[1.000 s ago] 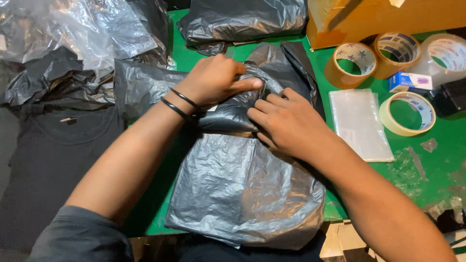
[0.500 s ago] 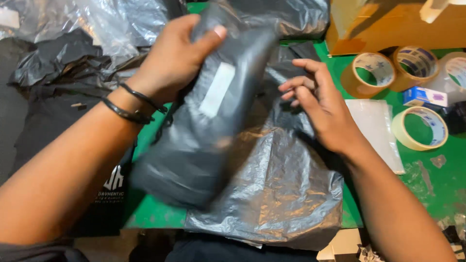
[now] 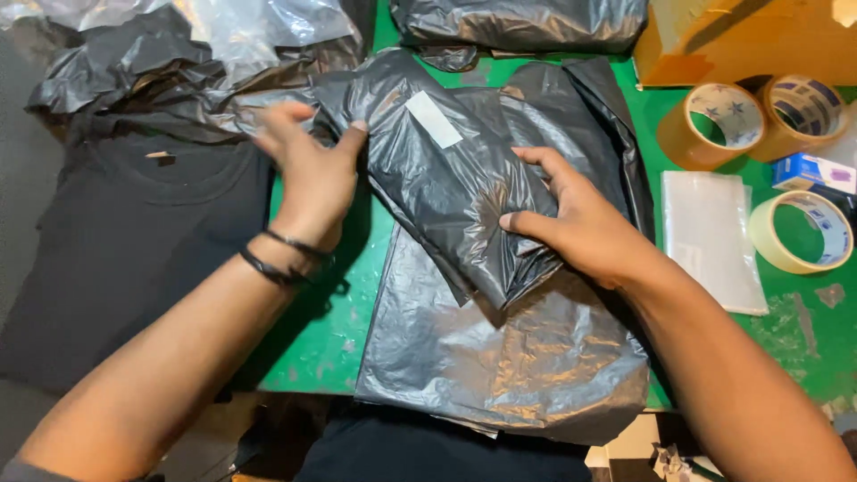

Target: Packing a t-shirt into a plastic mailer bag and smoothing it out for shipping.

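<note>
Packing work is at the stage where a filled grey plastic parcel (image 3: 451, 192) lies slanted on the green table (image 3: 330, 330), on top of a stack of flat grey mailer bags (image 3: 518, 357). Both hands are apart, one at each side of the parcel. The left hand (image 3: 308, 174), with dark bands at the wrist, has its fingers spread and loosely curled, fingertips touching the parcel's upper left edge beside the white sticker strip (image 3: 435, 120); it grips nothing firmly as far as I can tell. The right hand (image 3: 571, 223) presses flat on the parcel's right side, thumb and fingers open, pinning the folded plastic down rather than clamping it. A black shirt (image 3: 125, 250) lies left of the table edge, with more crumpled bags (image 3: 161, 71) above it. Tape rolls (image 3: 714, 125) and a clear plastic sleeve (image 3: 710, 236) sit well to the right, beside a cardboard box (image 3: 741, 40). By my judgement the parcel is being folded and flattened for sealing; closing it would call for holding the flap tight with one hand so the plastic does not spring open
</note>
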